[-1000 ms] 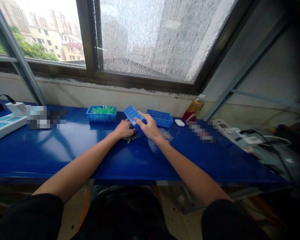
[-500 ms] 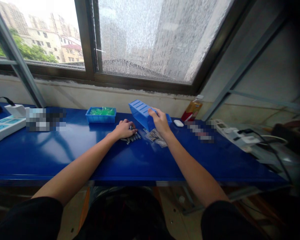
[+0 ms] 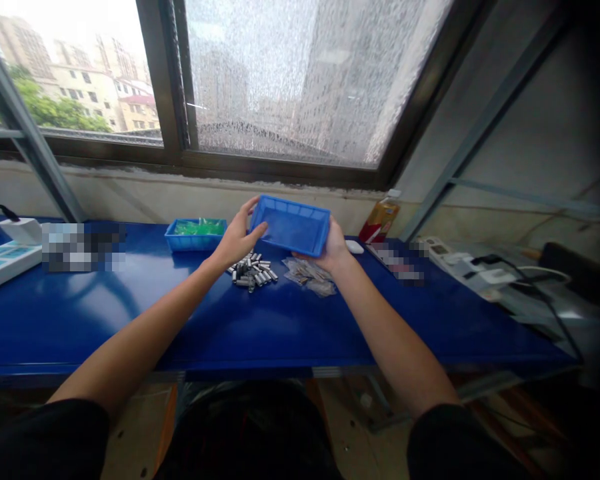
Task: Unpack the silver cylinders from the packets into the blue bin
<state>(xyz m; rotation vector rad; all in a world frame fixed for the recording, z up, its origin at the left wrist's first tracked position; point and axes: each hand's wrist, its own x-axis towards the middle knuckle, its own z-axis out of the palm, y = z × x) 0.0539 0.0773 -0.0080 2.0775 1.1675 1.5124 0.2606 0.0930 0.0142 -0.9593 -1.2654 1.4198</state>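
A blue plastic bin (image 3: 295, 228) is held up above the table, its open side tilted toward me and nothing in it. My left hand (image 3: 237, 237) grips its left end, thumb over the rim. At the right end, my right hand (image 3: 334, 247) is closed round the wall from below. Under the bin on the left lies a heap of small silvery metal cylinders (image 3: 254, 272). Beside them, to the right, are clear plastic bags (image 3: 311, 275) with small brownish pieces in them.
A second blue bin (image 3: 195, 244) with green plastic packets (image 3: 200, 227) stands at the back left. A drink bottle (image 3: 380, 217) and a white case (image 3: 354, 247) are behind on the right. Power strips (image 3: 13, 257) lie at the left; cables run along the right edge.
The bin has turned from upside-down tilt to facing me. My left hand has left the metal cylinders and taken hold of the bin's left end; the heap now shows fully.
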